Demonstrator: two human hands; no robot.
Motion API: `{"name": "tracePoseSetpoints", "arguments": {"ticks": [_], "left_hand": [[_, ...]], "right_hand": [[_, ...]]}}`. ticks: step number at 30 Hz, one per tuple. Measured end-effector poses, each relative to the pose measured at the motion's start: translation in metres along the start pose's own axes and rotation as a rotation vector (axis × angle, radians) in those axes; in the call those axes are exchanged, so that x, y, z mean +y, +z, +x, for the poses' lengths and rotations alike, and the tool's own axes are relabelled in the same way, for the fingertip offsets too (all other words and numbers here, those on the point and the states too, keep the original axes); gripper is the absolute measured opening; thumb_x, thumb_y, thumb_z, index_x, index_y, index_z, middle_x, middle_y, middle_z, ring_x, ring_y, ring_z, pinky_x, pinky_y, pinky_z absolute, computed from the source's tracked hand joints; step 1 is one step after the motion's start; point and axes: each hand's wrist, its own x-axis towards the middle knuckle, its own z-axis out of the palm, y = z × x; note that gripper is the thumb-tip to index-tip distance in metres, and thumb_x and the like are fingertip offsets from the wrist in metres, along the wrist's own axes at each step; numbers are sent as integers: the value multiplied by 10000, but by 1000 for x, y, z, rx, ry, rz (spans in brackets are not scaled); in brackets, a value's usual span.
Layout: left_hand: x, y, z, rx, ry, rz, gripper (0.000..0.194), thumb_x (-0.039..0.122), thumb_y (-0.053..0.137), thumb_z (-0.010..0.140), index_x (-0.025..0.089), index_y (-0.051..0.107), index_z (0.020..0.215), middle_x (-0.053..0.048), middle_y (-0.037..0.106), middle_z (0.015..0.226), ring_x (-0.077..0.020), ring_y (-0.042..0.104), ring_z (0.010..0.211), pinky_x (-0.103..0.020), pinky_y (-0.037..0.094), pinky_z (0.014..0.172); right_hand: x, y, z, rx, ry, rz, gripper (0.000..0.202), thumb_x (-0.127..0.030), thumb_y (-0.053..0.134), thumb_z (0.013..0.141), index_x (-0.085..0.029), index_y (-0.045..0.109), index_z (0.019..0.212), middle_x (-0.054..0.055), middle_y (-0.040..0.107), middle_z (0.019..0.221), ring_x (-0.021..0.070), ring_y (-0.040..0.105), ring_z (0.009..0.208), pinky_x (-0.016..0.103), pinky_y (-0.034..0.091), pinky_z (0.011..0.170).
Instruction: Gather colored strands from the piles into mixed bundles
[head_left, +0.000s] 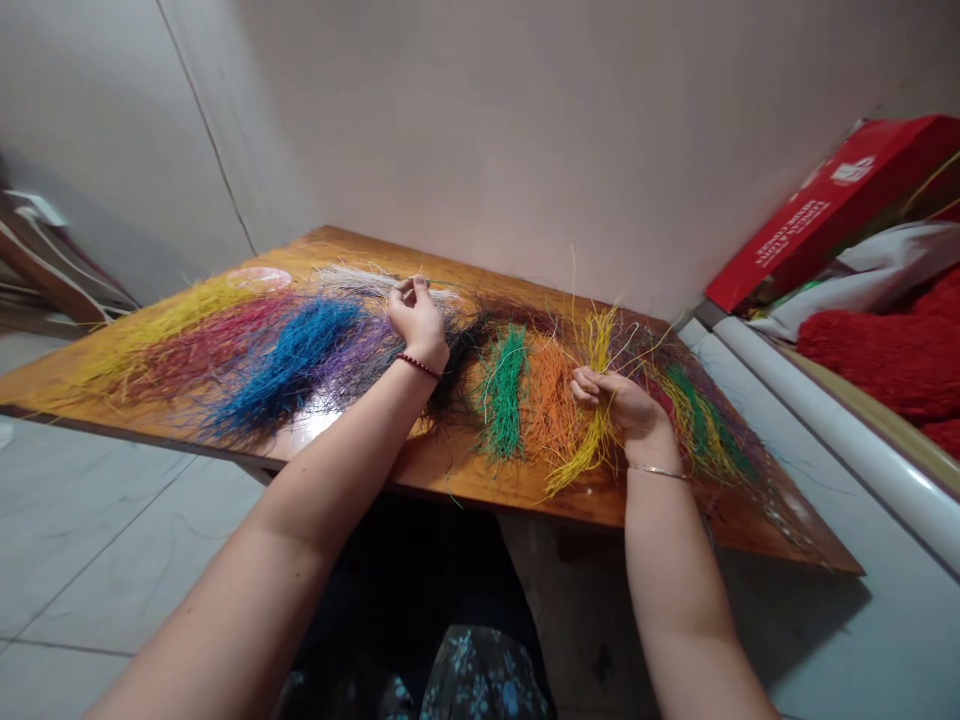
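Note:
My right hand (604,393) is closed around the middle of a bundle of yellow strands (598,440), which stands up above the fingers and hangs below them. My left hand (415,308) is pinched over the white strands (352,281); whatever lies between its fingertips is too small to name. Orange strands (553,400) lie just left of the yellow bundle, with green strands (506,395) beside them. Blue strands (300,350), purple strands (360,358) and black strands (459,352) spread around my left hand and forearm.
The wooden table (480,487) also holds red strands (217,345) and yellow ones (169,320) at the left, and mixed strands (701,425) at the right. A red box (832,205) and red fluffy material (885,345) are at the right. A wall rises behind the table.

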Motion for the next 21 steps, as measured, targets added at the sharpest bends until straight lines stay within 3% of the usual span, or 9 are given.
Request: {"name": "tracePoseSetpoints", "arguments": {"ticks": [9,17,21], "left_hand": [[5,-3,2,68,156,33,225,414,531,954,191,551,980,-63,628,981,-133,616,969,-199,473,818],[7,0,-2,-60,117,-11,303,490,591,906,207,571,1012,-81,659,1013,-147,618,982,-228,487,845],[11,0,-3,-152,30,-25,369,539,597,887,208,571,1049,-91,664,1045,-141,625,947,-215,496,762]], "right_hand": [[2,-2,0,7,-6,27,413,-407,439,971,-196,393,618,4,298,621,153,224,564,305,264,591],[0,0,1,22,-2,28,398,-394,465,957,-195,394,618,5,305,621,153,233,573,303,256,596],[-2,1,1,43,-5,21,414,-414,464,952,-198,380,609,5,292,615,153,224,566,305,257,585]]}}
